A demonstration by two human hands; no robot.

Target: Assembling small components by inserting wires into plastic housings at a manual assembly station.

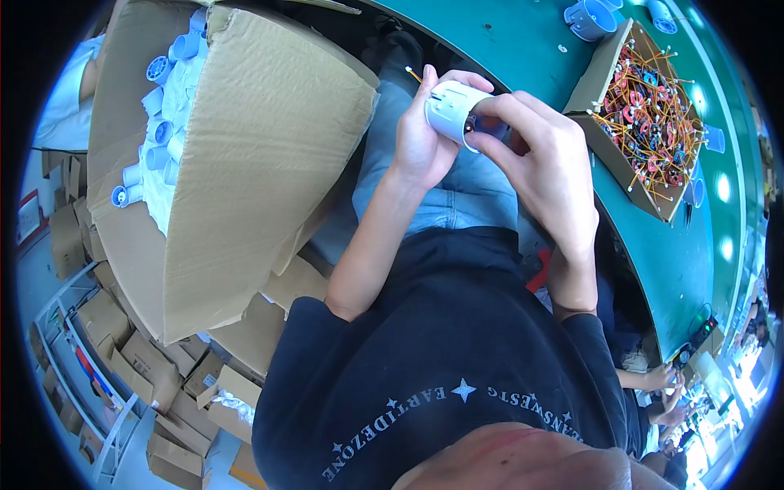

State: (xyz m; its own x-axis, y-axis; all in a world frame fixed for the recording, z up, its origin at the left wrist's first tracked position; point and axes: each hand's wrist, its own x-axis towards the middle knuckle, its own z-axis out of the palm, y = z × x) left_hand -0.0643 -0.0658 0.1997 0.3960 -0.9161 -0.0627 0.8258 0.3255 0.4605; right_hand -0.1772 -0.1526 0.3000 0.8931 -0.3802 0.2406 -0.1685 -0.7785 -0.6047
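Note:
Above my lap, my left hand (426, 140) is wrapped round a pale blue-white plastic cup-shaped housing (451, 106), which lies tilted with its open end toward the right. A thin orange wire with a white connector (411, 71) sticks up beside my left thumb. The fingers of my right hand (539, 143) are bent into the housing's mouth, the thumb at its lower rim. A small dark and coppery part (469, 125) shows just inside the mouth by those fingertips. What exactly they pinch is hidden.
On the green table (506, 41) at the right stands a cardboard tray (600, 73) of wired red and black parts. Blue housings (590, 20) lie around it. At my left a large open carton (269, 147) holds more housings. Boxes and a metal rack (90, 367) stand behind.

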